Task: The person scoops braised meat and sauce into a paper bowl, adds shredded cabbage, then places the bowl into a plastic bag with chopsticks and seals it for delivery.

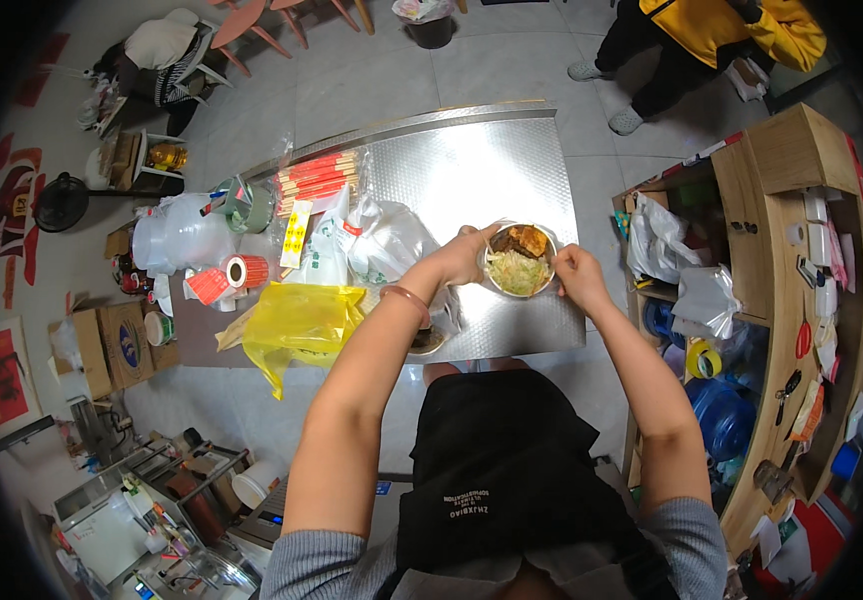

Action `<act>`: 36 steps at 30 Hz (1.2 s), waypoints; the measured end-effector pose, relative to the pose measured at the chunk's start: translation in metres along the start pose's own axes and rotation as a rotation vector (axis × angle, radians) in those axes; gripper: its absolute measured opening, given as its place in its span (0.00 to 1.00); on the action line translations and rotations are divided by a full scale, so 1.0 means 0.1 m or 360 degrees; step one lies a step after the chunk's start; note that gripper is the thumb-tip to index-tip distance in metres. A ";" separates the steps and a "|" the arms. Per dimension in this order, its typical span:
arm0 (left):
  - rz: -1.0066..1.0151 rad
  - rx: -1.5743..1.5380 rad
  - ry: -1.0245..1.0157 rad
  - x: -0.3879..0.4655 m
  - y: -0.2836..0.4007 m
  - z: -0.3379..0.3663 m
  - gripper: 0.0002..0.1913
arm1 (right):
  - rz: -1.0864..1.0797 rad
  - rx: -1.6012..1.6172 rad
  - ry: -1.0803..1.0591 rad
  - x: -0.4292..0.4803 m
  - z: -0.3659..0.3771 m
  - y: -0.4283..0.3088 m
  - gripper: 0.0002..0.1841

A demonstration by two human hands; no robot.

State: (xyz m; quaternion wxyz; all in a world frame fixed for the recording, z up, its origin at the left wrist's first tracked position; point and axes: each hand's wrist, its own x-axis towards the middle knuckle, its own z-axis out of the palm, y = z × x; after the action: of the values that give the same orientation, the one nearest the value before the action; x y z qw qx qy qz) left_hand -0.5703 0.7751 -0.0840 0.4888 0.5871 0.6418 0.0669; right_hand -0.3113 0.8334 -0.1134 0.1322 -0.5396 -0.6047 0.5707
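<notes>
A round takeaway bowl (491, 276) sits on the steel tabletop near its right end. Inside are shredded pale-green vegetables (515, 276), a browned fried piece (529, 241) and some dark food. My left hand (464, 256) holds the bowl's left rim, a bracelet on that wrist. At the right rim, the fingers of my right hand (578, 277) are pinched together on the edge. Whether a thin clear film is also between my fingers cannot be made out. Partly hidden under my left forearm is a second container (425, 341) with dark contents.
Left of my hands lie white plastic bags (386, 241), a yellow bag (304, 319), paper-wrapped chopsticks (319, 178), a label roll (246, 271) and stacked clear containers (184, 229). A wooden cabinet (750, 247) stands at the right. A person in yellow (694, 37) stands beyond the table (469, 165).
</notes>
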 end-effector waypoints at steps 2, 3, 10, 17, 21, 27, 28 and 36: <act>-0.0252 -0.0310 0.0449 -0.05 -0.11 0.08 0.44 | 0.0024 0.0301 0.0114 -0.09 0.01 -0.17 0.04; -0.0362 -0.0461 0.0668 -0.06 -0.10 0.11 0.42 | 0.0037 0.0450 0.0187 -0.16 -0.03 -0.27 0.07; -0.0522 -0.0590 0.1494 -0.22 0.24 0.73 0.26 | 0.0102 0.1099 0.0018 -0.45 -0.03 -0.83 0.23; -0.0136 -0.1231 0.1498 -0.50 0.25 0.71 0.06 | 0.0120 0.0442 0.0099 -0.55 -0.09 -0.35 0.22; -0.0308 -0.1875 0.1508 -0.53 0.32 0.56 0.04 | 0.0123 0.0934 0.0063 -0.54 -0.11 -0.48 0.19; -0.0627 -0.0777 0.1090 -0.04 -0.01 0.48 0.05 | 0.0061 0.0991 0.0004 -0.53 -0.04 -0.55 0.12; -0.0653 -0.0744 0.0949 0.01 -0.07 0.49 0.05 | 0.0075 0.0978 0.0010 -0.53 -0.03 -0.54 0.10; -0.0574 -0.1069 0.0729 0.05 -0.13 0.61 0.07 | 0.0080 0.1087 -0.0168 -0.37 -0.04 -0.79 0.05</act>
State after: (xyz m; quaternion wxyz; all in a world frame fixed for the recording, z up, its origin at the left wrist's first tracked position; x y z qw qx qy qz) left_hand -0.5349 0.7452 -0.1262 0.5015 0.2444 0.7684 0.3137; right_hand -0.3333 0.8247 -0.0298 0.2594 -0.4486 -0.3714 0.7704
